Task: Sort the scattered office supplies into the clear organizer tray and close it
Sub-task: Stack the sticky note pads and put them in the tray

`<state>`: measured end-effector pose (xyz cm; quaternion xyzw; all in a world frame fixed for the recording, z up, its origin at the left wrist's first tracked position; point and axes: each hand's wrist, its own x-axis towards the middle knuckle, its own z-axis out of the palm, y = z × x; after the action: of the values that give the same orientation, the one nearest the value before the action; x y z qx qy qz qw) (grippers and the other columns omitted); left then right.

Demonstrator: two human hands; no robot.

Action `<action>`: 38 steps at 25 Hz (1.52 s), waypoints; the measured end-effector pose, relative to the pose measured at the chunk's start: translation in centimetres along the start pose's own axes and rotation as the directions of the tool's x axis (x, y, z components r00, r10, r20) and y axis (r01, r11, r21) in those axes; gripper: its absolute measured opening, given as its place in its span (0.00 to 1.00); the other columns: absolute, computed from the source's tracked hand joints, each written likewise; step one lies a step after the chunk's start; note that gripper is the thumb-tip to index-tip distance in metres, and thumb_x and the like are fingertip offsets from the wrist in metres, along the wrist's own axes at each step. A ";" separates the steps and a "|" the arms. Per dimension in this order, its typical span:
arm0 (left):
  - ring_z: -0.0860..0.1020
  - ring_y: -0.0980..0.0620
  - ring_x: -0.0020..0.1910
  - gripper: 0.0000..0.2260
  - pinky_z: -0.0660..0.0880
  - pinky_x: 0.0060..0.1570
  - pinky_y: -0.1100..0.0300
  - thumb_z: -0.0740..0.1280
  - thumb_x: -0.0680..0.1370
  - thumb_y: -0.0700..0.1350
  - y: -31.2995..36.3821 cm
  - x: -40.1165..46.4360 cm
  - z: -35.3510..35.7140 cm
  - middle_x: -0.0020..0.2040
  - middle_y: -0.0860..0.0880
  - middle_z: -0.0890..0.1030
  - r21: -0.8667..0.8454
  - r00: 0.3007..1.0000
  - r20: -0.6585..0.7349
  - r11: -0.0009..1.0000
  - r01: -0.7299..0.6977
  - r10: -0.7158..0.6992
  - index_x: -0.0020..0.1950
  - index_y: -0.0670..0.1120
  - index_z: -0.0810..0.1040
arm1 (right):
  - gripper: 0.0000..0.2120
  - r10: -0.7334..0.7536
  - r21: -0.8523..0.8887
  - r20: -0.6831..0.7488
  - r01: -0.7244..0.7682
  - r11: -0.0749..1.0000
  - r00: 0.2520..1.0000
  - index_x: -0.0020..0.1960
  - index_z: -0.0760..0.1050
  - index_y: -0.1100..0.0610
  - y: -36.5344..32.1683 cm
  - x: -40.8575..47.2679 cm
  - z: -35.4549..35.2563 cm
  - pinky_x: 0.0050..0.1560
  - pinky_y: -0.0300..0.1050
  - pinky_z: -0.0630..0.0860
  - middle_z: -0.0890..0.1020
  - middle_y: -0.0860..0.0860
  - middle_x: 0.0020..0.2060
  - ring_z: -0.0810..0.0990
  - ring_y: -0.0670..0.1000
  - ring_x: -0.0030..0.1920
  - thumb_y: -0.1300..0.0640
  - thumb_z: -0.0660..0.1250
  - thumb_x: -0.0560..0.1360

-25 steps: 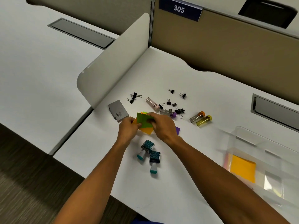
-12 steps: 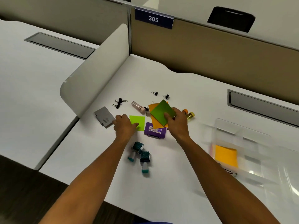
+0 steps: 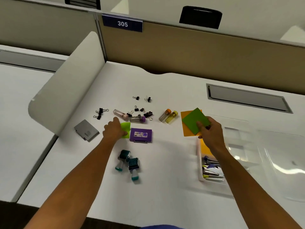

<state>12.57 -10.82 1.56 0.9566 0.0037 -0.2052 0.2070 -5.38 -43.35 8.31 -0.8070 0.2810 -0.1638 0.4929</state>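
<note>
Reading "305" on blue sign (image 3: pixel 122 23) above partition (image 3: pixel 198 52).

On the desk (image 3: pixel 165 187), binder clips (image 3: pixel 142 109) lie scattered farthest back, with small tubes (image 3: pixel 168 115) among and to the right of them. A flat case (image 3: pixel 140 135) sits before the clips, two stamps (image 3: pixel 128 163) nearer still. A small box (image 3: pixel 86 131) lies far left, the organizer tray (image 3: pixel 200 169) right, pens (image 3: pixel 212 171) inside it.

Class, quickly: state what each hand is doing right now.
Left hand: closed on the lime sticky note.
Right hand: holding the green and orange sticky pads.
</note>
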 end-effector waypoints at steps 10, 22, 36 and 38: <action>0.74 0.44 0.46 0.17 0.70 0.34 0.57 0.69 0.74 0.38 1.4 -2.0 -2.8 0.54 0.40 0.77 -0.258 0.971 -0.228 0.957 -0.132 0.072 0.62 0.43 0.73 | 0.13 -0.074 -0.282 -0.046 0.058 0.958 0.996 0.64 0.73 0.60 4.5 0.7 -8.9 0.52 0.49 0.76 0.78 0.59 0.58 0.76 0.56 0.56 0.62 0.61 0.81; 0.77 0.43 0.51 0.14 0.77 0.48 0.48 0.69 0.76 0.38 9.9 -12.4 -1.0 0.55 0.43 0.77 -0.672 0.954 -0.085 0.690 -0.269 0.289 0.59 0.51 0.72 | 0.16 0.047 -0.581 0.313 0.152 0.799 0.949 0.61 0.75 0.52 7.1 2.0 -9.2 0.53 0.54 0.76 0.79 0.58 0.56 0.75 0.59 0.57 0.63 0.62 0.75; 0.77 0.44 0.53 0.07 0.78 0.54 0.40 0.62 0.80 0.36 22.3 -16.5 6.7 0.53 0.47 0.75 -0.586 0.883 0.004 0.717 -0.378 0.469 0.56 0.45 0.73 | 0.15 -0.110 -0.660 0.159 0.188 0.727 0.981 0.63 0.76 0.47 7.5 0.7 -12.7 0.59 0.51 0.65 0.82 0.46 0.55 0.67 0.57 0.62 0.50 0.66 0.76; 0.78 0.43 0.52 0.07 0.78 0.53 0.43 0.62 0.79 0.37 24.2 -16.4 8.3 0.52 0.46 0.76 -0.487 0.867 0.023 0.763 -0.425 0.498 0.56 0.45 0.74 | 0.14 -0.101 -0.594 0.108 0.146 0.791 0.989 0.62 0.77 0.47 7.3 0.6 -14.0 0.58 0.51 0.65 0.82 0.46 0.53 0.68 0.57 0.62 0.50 0.66 0.77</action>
<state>-3.45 -34.92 10.68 0.8309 -0.1988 -0.2125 0.4742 -14.62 -56.20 8.25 -0.9433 0.2477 -0.0697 0.2099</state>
